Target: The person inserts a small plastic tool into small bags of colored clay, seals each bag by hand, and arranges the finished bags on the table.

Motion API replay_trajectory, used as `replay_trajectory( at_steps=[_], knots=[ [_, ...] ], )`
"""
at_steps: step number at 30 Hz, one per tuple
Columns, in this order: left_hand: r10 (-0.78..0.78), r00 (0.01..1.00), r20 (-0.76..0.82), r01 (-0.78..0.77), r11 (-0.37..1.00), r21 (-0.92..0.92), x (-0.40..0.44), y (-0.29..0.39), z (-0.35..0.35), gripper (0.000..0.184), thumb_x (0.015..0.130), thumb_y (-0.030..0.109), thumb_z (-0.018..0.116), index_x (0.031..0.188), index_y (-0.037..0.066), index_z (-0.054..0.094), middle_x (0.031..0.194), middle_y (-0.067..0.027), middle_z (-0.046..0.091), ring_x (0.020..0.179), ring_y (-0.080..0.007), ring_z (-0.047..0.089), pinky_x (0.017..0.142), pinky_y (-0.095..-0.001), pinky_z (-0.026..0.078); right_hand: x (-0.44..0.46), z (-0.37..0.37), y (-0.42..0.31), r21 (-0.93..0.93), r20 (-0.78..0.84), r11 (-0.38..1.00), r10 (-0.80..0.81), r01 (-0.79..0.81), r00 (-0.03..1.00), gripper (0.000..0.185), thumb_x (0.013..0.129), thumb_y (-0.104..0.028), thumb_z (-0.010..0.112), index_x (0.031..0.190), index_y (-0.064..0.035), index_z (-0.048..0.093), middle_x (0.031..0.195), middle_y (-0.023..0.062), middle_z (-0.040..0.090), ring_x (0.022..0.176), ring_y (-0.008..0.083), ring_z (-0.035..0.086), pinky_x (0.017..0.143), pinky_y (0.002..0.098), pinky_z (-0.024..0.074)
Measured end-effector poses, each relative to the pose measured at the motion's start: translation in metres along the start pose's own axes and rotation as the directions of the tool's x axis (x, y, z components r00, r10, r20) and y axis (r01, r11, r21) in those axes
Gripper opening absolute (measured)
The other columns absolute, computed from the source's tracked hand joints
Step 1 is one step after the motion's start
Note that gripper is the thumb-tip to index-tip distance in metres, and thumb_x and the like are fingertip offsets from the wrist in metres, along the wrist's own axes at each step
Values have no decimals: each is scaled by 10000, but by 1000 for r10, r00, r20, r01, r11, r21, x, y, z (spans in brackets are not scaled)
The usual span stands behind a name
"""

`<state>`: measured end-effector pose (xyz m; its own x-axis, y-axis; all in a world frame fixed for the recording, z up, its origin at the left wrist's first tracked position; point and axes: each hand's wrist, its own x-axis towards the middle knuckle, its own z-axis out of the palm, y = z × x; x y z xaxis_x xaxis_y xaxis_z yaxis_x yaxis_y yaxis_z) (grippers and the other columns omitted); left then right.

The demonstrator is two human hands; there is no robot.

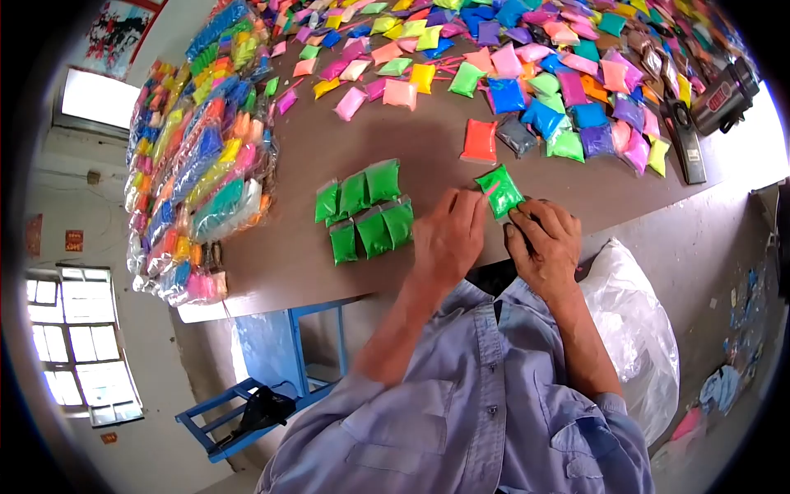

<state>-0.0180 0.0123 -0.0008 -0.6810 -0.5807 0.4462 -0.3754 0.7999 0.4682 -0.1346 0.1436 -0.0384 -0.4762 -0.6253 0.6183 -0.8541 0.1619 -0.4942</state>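
A small, shiny green packet [504,200] lies at the table's near edge, between my two hands. My right hand [545,243] pinches its lower right corner between thumb and fingers. From the left, my left hand [448,235] reaches the packet with fingers closed round a thin pink stick [491,189], whose tip shows over the packet's face. Left of that hand, several similar green packets [372,233] lie in two rows. Beyond the held packet are a red packet [479,141] and a dark grey one [516,135].
Loose packets of many colours [510,62] cover the far side of the brown table [288,206]. Bagged bundles [210,156] are stacked along its left edge. At the right stand a dark flask [724,97] and a long dark tool [685,144]. Below are a blue stool [300,362] and a clear plastic bag [634,329].
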Motion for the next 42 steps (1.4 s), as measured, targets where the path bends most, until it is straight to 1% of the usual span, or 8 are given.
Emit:
replay_trajectory(
  at_steps=[6, 10, 23, 28, 33, 37, 39, 42],
  knots=[
    [-151, 960, -234, 146, 989, -36, -27, -23, -55, 48, 954, 88, 732, 953, 41, 722, 796, -87, 674, 652, -168, 622, 605, -312, 513, 7, -7, 0, 104, 59, 993, 54, -60, 997, 248, 763, -117, 794, 1009, -92, 772, 1107, 43, 709, 1045, 268, 659, 868, 386, 456],
    [-429, 786, -444, 417, 899, -131, -62, -104, -94, 171, 997, 180, 709, 928, 23, 705, 732, -56, 616, 661, -83, 530, 608, -274, 470, 27, -11, -5, 61, 123, 998, 6, -14, 992, 332, 770, -151, 797, 1094, -89, 758, 1194, 76, 684, 1103, 294, 637, 898, 406, 456],
    [-420, 771, -478, 563, 800, 206, -93, -192, -126, 142, 973, 187, 693, 931, 52, 708, 846, -123, 693, 765, -319, 669, 696, -431, 517, 10, -22, -29, -8, 454, 980, -175, 200, 874, 599, 716, -411, 870, 1189, -75, 720, 1278, 111, 622, 1212, 364, 564, 1037, 508, 397],
    [-455, 743, -491, 573, 812, 114, -94, -196, -130, 133, 963, 160, 702, 916, 36, 701, 808, -118, 670, 709, -303, 635, 658, -407, 499, -7, -20, -27, 28, 408, 973, -221, 230, 886, 418, 707, -10, 794, 1119, -58, 745, 1201, 124, 626, 1112, 363, 599, 993, 499, 448],
    [-561, 664, -494, 549, 814, -187, -100, -206, -130, 127, 950, 116, 718, 897, 3, 698, 745, -123, 648, 618, -231, 593, 598, -351, 479, 12, -28, -51, 164, 454, 984, -140, 72, 880, 301, 769, 83, 749, 1063, 19, 759, 1104, 138, 661, 917, 272, 661, 752, 345, 551],
    [-602, 636, -484, 564, 790, -242, -97, -199, -137, 129, 955, 111, 719, 908, -6, 690, 721, -109, 624, 601, -177, 563, 587, -316, 465, 48, -15, -82, 247, 481, 964, -206, 94, 852, 230, 870, 70, 709, 1097, 42, 732, 1029, 156, 689, 822, 261, 674, 719, 334, 554],
    [-654, 600, -461, 569, 754, -328, -96, -196, -137, 123, 961, 108, 719, 918, -3, 690, 702, -87, 599, 600, -130, 526, 582, -292, 447, 65, -2, -108, 298, 623, 943, -76, -146, 779, 259, 895, 41, 709, 1154, 38, 710, 980, 158, 702, 804, 247, 684, 699, 337, 546],
    [-648, 600, -470, 549, 760, -347, -95, -196, -139, 103, 964, 82, 711, 912, -4, 689, 680, -51, 573, 609, -92, 491, 579, -264, 427, 86, 39, -131, 393, 679, 904, -163, -166, 716, 251, 934, -2, 681, 1183, 21, 694, 956, 174, 705, 794, 259, 697, 693, 342, 537]
  ],
)
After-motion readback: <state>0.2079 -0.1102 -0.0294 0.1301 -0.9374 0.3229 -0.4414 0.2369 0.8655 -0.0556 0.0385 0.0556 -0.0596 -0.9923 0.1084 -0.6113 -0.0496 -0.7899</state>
